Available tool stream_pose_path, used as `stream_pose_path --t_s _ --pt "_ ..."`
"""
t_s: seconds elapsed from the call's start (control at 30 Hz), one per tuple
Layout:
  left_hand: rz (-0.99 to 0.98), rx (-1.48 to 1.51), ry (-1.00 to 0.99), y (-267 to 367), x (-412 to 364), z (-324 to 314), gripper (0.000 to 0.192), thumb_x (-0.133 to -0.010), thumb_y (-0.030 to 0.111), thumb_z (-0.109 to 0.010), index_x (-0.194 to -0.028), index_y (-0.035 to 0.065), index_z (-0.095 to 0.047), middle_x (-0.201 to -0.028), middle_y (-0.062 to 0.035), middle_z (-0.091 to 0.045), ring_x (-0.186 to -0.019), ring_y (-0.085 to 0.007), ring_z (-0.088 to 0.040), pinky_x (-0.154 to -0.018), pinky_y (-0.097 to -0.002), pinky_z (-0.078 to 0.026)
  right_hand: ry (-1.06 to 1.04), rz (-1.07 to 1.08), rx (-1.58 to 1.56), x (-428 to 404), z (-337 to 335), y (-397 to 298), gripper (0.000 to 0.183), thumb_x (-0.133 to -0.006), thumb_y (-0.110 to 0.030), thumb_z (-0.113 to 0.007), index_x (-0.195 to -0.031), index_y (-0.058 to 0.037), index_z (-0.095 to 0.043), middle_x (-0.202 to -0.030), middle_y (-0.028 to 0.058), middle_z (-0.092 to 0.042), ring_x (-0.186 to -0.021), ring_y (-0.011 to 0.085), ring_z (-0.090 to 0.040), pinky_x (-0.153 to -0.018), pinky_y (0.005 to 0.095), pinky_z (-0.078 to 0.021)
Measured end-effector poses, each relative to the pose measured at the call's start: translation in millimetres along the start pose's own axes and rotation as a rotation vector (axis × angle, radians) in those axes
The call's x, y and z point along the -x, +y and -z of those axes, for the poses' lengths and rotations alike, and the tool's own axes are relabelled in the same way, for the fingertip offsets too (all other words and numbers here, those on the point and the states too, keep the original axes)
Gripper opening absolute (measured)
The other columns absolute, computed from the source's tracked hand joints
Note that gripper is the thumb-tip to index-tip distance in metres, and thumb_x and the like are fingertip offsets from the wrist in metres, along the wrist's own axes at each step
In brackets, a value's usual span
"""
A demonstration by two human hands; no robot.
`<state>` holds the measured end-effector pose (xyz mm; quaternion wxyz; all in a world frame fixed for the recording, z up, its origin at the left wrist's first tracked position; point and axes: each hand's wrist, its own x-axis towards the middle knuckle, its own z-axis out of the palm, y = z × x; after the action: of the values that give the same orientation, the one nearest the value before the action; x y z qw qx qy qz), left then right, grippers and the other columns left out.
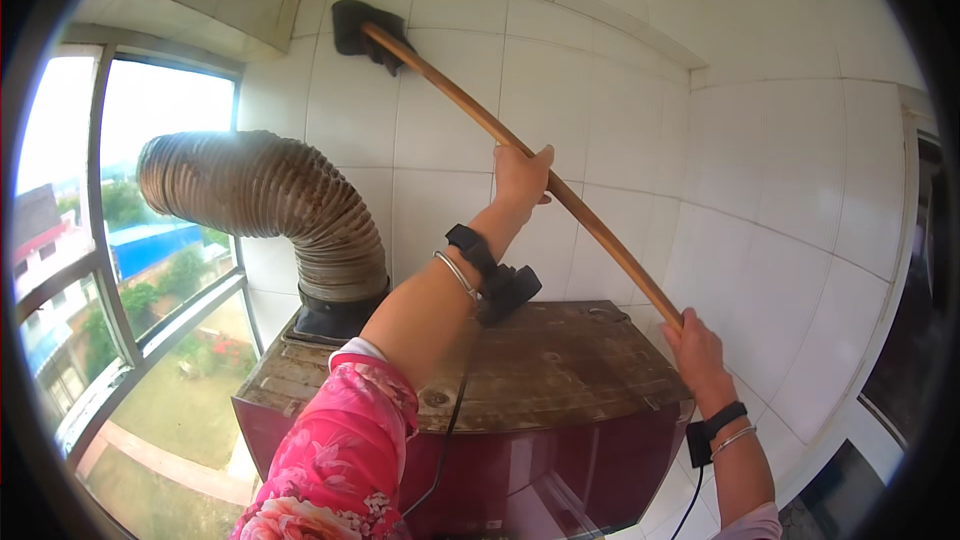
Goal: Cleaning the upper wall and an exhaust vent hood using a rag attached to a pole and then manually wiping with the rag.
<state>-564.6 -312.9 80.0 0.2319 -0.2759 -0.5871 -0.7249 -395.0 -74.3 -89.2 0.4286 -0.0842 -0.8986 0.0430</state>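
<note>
A long wooden pole (465, 106) slants across the view, from upper left to lower right. My left hand (523, 172) grips it near its middle. At the pole's lower end, my right hand (696, 349) is closed around the wood. A dark cloth (367, 28) is wrapped on the upper end and appears to press against the white tiled wall (450, 105) below a ledge. Part of the cloth hangs down in folds. Both wrists carry a black strapped device and a silver bangle.
Below my arms stands a range hood with a grimy brown top (540, 367) and a dark red front (555, 472). A ribbed exhaust duct (262, 180) rises from it and bends left to the windows (169, 120). A doorway (904, 300) is at the right. Black cables hang from the wrist devices.
</note>
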Motion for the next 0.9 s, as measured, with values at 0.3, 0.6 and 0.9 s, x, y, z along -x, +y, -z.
stream_pose_path --t_s 0.3,0.6,0.9 --pt "0.002 -0.013 0.079 -21 -12 -17 0.036 -0.084 0.011 -0.052 -0.097 -0.0088 -0.026 -0.089 -0.0249 -0.049 -0.062 -0.0304 -0.062 -0.042 -0.0356 -0.056 -0.106 -0.075 -0.009 -34 -36 14 0.034 -0.089 -0.034 -0.051 -0.091 -0.0007 -0.045 -0.085 0.0233 -0.058 -0.08 0.0419 -0.057 -0.069 0.0475 -0.0472" --pt "-0.022 -0.226 -0.267 -48 15 -81 0.048 -0.087 0.029 -0.054 -0.092 -0.0118 -0.031 -0.071 -0.0213 -0.058 -0.044 -0.0266 -0.058 -0.037 -0.0326 -0.049 -0.269 -0.19 -0.135 13 -42 79 0.035 -0.09 -0.029 -0.054 -0.095 0.0029 -0.041 -0.084 0.028 -0.058 -0.081 0.0459 -0.055 -0.069 0.0479 -0.044" --pt "-0.025 -0.127 -0.549 -87 50 -174 0.047 -0.087 0.03 -0.055 -0.091 -0.0109 -0.034 -0.061 -0.0115 -0.051 -0.044 -0.0155 -0.05 -0.033 -0.0274 -0.04 -0.301 -0.431 -0.151 91 -33 134 0.03 -0.086 -0.024 -0.057 -0.095 -0.0001 -0.041 -0.088 0.0269 -0.057 -0.086 0.045 -0.055 -0.072 0.0488 -0.0441"
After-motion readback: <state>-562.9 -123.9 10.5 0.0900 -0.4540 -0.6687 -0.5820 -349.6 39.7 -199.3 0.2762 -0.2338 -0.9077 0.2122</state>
